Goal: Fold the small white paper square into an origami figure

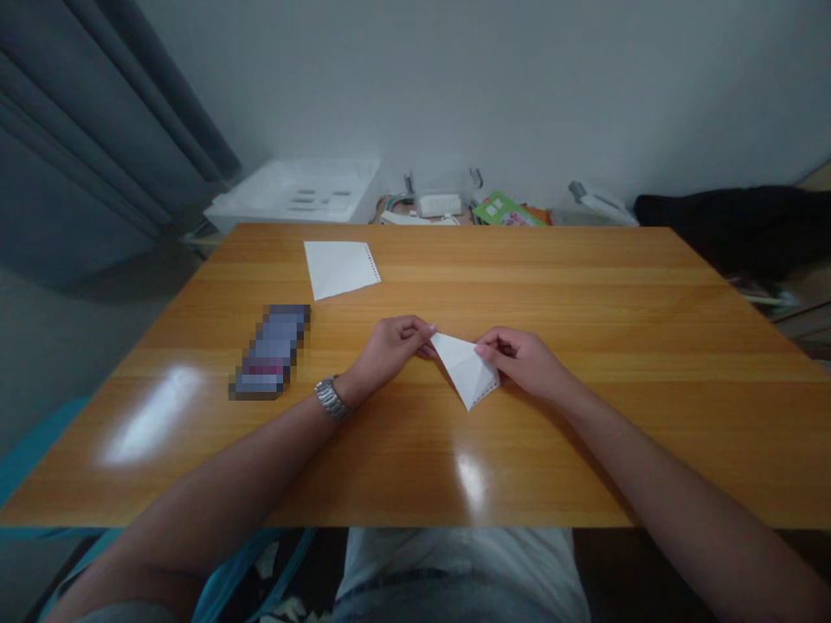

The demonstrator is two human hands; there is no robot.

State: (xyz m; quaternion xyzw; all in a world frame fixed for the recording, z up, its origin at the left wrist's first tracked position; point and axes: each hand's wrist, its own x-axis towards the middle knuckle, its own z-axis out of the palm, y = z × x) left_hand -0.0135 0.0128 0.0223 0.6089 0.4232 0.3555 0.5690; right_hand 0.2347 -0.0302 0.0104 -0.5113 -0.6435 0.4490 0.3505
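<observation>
Between my hands is a small folded sheet of paper [462,368], white, with crease lines and a row of punched holes along its lower right edge. One of its corners points down toward me. My left hand [399,342], with a metal watch [332,399] on the wrist, pinches the paper's upper left corner. My right hand [523,359] grips the right side between thumb and fingers. Some of the fingers are hidden behind the paper and the hands.
The paper is over a glossy wooden table [616,303]. Farther left lies a flat white sheet [341,268] with a perforated edge. A blurred-out phone [271,350] lies left of my wrist. Beyond the far edge are a white foam tray [305,190] and a green booklet [506,209].
</observation>
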